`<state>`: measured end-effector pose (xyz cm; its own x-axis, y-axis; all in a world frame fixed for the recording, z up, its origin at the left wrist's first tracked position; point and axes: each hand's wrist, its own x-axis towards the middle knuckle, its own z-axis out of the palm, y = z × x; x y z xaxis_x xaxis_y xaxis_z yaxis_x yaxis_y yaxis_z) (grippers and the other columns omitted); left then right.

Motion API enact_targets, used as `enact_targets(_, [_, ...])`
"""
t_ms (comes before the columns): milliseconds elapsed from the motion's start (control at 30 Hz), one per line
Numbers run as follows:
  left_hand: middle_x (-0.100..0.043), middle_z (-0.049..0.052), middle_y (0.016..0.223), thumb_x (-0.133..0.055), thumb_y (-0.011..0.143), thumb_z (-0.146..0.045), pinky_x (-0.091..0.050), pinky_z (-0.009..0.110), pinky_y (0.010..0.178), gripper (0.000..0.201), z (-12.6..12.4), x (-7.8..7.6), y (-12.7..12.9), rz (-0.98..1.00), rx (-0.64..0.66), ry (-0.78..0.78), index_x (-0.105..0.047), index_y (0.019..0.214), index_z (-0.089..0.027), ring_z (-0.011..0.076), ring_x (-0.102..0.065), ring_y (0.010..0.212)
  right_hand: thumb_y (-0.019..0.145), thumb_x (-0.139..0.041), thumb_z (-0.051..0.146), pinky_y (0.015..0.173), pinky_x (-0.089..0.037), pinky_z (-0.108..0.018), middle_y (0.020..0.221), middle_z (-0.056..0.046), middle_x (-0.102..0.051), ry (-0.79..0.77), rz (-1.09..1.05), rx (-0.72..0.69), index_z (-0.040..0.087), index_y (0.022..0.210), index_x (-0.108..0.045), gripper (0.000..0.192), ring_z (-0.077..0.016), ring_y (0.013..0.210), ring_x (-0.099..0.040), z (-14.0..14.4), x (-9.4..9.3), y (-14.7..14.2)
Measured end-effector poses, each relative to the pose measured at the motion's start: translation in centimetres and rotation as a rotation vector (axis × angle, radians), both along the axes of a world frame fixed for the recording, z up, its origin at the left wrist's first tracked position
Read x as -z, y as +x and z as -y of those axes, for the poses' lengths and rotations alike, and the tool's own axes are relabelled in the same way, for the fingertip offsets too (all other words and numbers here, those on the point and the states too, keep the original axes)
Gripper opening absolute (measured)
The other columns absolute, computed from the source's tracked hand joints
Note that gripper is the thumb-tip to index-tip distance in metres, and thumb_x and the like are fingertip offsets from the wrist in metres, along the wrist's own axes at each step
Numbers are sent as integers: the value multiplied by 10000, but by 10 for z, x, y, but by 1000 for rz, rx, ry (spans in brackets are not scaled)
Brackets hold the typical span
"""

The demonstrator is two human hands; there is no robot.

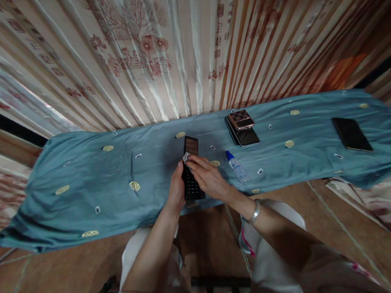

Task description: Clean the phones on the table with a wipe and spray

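Note:
A black flip phone [192, 185] lies unfolded in front of me at the near edge of the cloth, its keypad towards me and its screen half [191, 145] away from me. My left hand [177, 186] is closed on the phone's left side. Pinched in the fingers of my right hand [207, 175] is a small white wipe [186, 157], which touches the phone around its hinge. The right hand covers part of the keypad. To its right lies a clear bottle with a blue cap [236, 166].
A small stack of phones [242, 129] sits at the back, right of centre, with a brown checkered one on top. Farther right lies a dark flat device [352, 134]. A teal patterned cloth [160, 156] covers the narrow table. Pleated curtains [182, 47] hang directly behind it.

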<state>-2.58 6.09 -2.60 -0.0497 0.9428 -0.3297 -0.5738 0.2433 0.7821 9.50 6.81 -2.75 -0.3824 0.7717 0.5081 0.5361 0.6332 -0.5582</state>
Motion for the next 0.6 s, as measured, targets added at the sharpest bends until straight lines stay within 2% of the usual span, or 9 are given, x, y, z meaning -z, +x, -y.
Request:
enact_targets(133, [-699,67,1116,-637,796,-450,-421,325,1006,406,-2,4,-3,-26,-10,-14,-682,1054,-139,225,-594,1144,953,-325,128,1067,-437,-422,1331,-137,-556,19,27,-50,150,1322,-543,429,-230,1244,-485,3,1,-1])
enact_targets(267, [-700,58,1114,-652,782,-468,-421,323,1002,455,2,0,3,-104,28,32,-672,1111,-154,214,-599,1129,927,-312,91,1098,-399,-463,1390,-114,-520,21,39,4,175,1388,-478,497,-230,1309,-429,-9,-1,9])
enact_targets(467, [-727,62,864,-611,792,-552,-556,302,670,604,11,-14,9,-94,196,-11,-579,1265,-176,194,-695,748,901,-293,69,1148,-313,-510,1463,-123,-446,13,58,104,163,1441,-401,558,-227,1389,-346,-31,-2,24])
enact_targets(600, [-725,67,827,-574,828,-538,-541,259,558,610,12,-17,4,-109,185,-26,-528,1317,-175,162,-678,633,896,-306,77,1144,-313,-521,1472,-128,-434,-6,47,131,163,1445,-393,562,-232,1398,-341,-36,2,27])
